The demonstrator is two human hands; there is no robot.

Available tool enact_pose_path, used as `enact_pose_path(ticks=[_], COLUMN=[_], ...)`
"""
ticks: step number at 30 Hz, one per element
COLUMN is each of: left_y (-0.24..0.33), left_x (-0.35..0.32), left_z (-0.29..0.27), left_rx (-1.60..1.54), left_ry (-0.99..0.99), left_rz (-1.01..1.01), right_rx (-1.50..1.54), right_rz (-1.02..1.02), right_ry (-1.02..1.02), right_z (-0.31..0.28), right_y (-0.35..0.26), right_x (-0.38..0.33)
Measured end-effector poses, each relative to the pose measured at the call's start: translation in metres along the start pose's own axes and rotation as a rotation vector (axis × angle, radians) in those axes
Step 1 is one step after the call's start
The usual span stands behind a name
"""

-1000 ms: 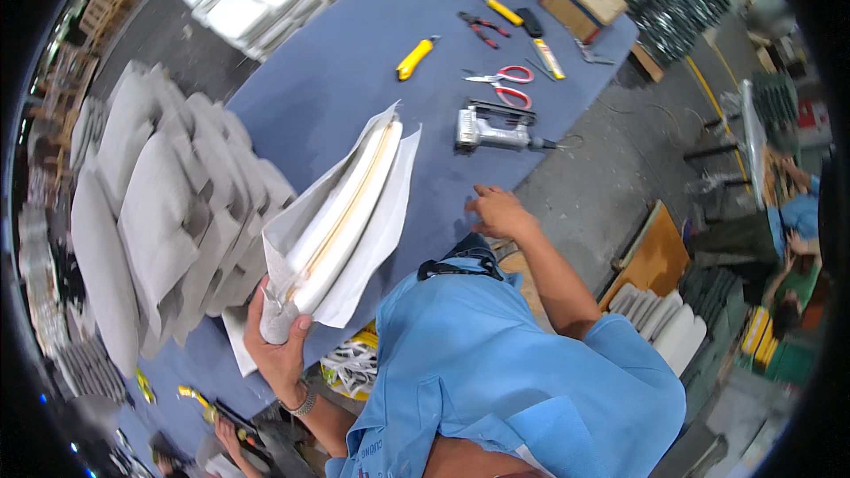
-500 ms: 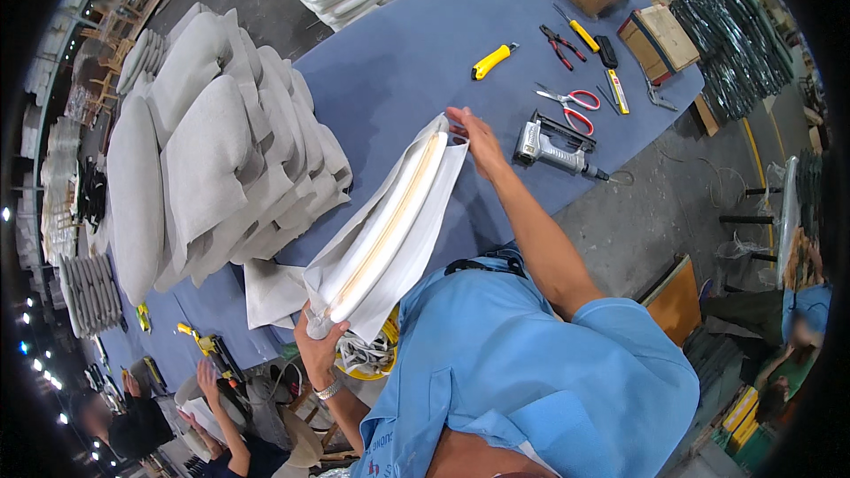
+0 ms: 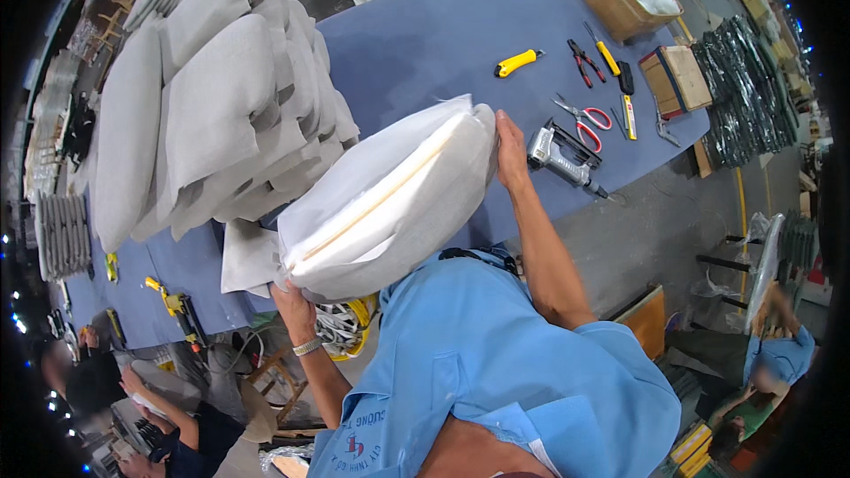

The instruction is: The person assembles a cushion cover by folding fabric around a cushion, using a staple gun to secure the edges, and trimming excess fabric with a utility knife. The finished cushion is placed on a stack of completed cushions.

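Note:
Between my hands is a seat cushion (image 3: 416,226) wrapped in loose light-grey fabric, raised above the blue table. White padding and a thin tan edge strip (image 3: 372,204) show along its open side, where the fabric flaps gape. My right hand (image 3: 511,152) grips the far right end, fingers partly hidden behind it. At the near left end, my left hand (image 3: 295,308) pinches the fabric corner. Close by on the left stands a tall pile of grey fabric-covered cushions (image 3: 217,97). A loose grey fabric piece (image 3: 248,257) lies beside my left hand.
On the blue table (image 3: 425,44) lie a yellow-handled cutter (image 3: 518,63), pliers (image 3: 584,62), red-handled scissors (image 3: 589,121) and a staple gun (image 3: 562,155). A box of white stuffing (image 3: 611,0) stands far right. A yellow basket (image 3: 359,327) sits below the table edge. Other people work lower left and right.
The cushion has turned so more of its broad fabric side faces up, and its cover bulges rounder. Both hands keep hold of its ends. The whole view has shifted slightly.

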State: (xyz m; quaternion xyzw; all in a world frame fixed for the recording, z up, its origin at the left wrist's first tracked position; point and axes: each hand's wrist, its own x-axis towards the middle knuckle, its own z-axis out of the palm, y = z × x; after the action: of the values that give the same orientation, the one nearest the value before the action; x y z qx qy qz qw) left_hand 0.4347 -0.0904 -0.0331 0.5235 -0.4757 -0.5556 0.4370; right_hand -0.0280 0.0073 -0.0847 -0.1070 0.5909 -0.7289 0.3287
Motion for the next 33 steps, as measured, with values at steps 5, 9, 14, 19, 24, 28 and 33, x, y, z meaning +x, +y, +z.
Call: enact_pose_path(ticks=[5, 9, 14, 19, 24, 28, 33], left_y=[0.099, 0.180, 0.202, 0.222, 0.240, 0.243, 0.225], left_x=[0.004, 0.010, 0.043, 0.033, -0.002, -0.031, -0.020], left_z=[0.047, 0.107, 0.150, 0.190, 0.243, 0.284, 0.327], left_rx=[0.416, 0.585, 0.642, 0.572, 0.440, 0.273, 0.111], left_ry=[-0.149, -0.342, -0.531, -0.814, -1.058, -1.248, -0.937], left_rz=[0.368, 0.640, 0.878, 1.261, 1.520, 1.637, 1.546], right_rx=[0.201, 0.254, -0.159, -0.161, -0.416, -0.247, -0.063], right_rz=[0.054, 0.132, 0.083, 0.065, 0.255, -0.147, -0.349], right_ry=[0.020, 0.075, 0.054, -0.185, -0.426, -0.488, -0.624], right_z=[-0.032, -0.035, -0.076, -0.090, -0.057, -0.010, 0.015], right_y=[0.013, 0.009, 0.003, -0.040, -0.109, -0.120, -0.060], right_x=[-0.002, -0.029, -0.046, -0.085, -0.089, -0.076, -0.101])
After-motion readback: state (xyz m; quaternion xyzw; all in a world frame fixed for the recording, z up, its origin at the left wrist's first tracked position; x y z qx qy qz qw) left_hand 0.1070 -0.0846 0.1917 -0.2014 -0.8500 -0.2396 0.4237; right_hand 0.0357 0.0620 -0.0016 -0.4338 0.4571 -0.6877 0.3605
